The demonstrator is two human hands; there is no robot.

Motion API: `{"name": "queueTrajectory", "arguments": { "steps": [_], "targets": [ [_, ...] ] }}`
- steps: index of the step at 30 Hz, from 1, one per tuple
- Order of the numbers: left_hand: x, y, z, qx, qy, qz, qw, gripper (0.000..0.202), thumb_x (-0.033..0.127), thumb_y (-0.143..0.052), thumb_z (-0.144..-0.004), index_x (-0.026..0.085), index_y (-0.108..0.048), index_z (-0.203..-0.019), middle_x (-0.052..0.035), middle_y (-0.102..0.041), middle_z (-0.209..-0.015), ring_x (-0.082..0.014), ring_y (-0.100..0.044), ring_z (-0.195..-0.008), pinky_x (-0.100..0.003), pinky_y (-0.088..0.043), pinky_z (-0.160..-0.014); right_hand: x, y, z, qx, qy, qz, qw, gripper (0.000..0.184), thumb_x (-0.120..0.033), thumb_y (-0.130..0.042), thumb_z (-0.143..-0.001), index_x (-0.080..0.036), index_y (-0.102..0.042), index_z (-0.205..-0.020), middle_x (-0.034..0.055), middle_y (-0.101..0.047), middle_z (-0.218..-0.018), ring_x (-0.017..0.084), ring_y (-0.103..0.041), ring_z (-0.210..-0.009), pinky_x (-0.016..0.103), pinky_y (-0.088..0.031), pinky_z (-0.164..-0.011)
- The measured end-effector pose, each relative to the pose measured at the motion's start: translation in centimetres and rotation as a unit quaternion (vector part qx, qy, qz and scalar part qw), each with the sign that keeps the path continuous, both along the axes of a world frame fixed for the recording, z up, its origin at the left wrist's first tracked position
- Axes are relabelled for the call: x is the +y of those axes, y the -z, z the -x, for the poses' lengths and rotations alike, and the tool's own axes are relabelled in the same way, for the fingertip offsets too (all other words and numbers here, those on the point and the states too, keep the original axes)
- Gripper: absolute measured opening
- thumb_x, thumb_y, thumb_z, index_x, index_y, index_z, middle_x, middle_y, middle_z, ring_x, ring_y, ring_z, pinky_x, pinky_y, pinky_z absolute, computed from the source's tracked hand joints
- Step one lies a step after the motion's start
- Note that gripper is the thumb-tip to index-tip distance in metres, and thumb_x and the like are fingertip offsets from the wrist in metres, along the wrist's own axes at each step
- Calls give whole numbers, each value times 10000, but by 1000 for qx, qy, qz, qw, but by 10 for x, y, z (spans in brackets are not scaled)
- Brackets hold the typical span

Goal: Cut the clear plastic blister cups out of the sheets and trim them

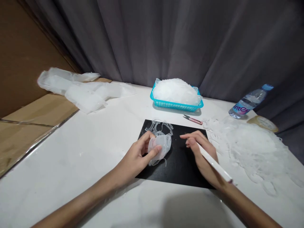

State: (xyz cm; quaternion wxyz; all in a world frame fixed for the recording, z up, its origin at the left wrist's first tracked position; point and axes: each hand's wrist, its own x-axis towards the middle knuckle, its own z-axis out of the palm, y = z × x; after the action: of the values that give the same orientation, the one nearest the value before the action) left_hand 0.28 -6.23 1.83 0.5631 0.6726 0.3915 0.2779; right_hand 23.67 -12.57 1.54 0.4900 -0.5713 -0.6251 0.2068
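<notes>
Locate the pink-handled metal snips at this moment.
In the head view, the pink-handled metal snips lie right of centre on the white table, between the blue plastic basket and the black rectangular mat.

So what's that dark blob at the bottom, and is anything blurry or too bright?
In the head view, a soft shadow on the white table; in the head view, the back end of the white pen-like tool in the right hand looks slightly smeared; also in the head view, the white pile looks washed out, its details hard to see.
</notes>
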Motion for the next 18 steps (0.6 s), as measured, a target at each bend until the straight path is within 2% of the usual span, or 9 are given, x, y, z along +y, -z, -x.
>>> {"name": "queueTrajectory", "arguments": {
  "steps": [3,6,9,11,15,18],
  "targets": [
    [-3,2,-1,-52,23,38,998,296,428,-653,-980,220,-449,-925,59,-406,-798,-114,-407,-697,-218,-369,-625,3,7,14,-20,-5,-14,1000,148,-354,-665,-983,-236,-701,-1065,18,-615,-943,170,-637,-834,303,-541,-781],
    [-8,6,-3,-75,46,60,994,258,408,-640,-993,240,-446,-1026,62,-446,-826,-112,-423,-692,-218,-369,-625,1,14,25,-43,-39,-37,998,238,-322,-752,-925,-233,-664,-1127,21,-616,-962,173,-645,-849,304,-556,-791],
    [-11,9,-6,-64,58,68,994,253,451,-584,-1024,238,-477,-1111,39,-541,-870,-125,-475,-720,-242,-375,-649,-3,19,30,-47,-59,-54,996,229,-236,-718,-950,-229,-641,-1166,35,-644,-985,174,-659,-878,300,-560,-805],
    [-12,9,-8,-52,56,62,995,270,476,-567,-1029,218,-513,-1090,23,-575,-876,-133,-494,-734,-254,-372,-657,-4,21,32,-55,-61,-64,995,206,-174,-680,-964,-220,-637,-1160,39,-657,-965,176,-664,-872,301,-560,-804],
    [-11,4,-10,-24,49,49,997,296,494,-558,-1030,199,-544,-1015,53,-492,-750,-124,-436,-672,-249,-338,-614,-5,21,33,-80,-49,-74,993,172,-95,-621,-960,-205,-641,-1091,45,-680,-936,185,-669,-862,314,-555,-806],
    [-10,2,-8,-8,41,41,998,311,514,-547,-1031,204,-534,-1001,57,-471,-745,-124,-426,-674,-247,-338,-610,-6,19,30,-75,-44,-76,993,161,-83,-589,-968,-199,-652,-1060,53,-690,-949,187,-671,-883,315,-550,-815]
  ]
}}
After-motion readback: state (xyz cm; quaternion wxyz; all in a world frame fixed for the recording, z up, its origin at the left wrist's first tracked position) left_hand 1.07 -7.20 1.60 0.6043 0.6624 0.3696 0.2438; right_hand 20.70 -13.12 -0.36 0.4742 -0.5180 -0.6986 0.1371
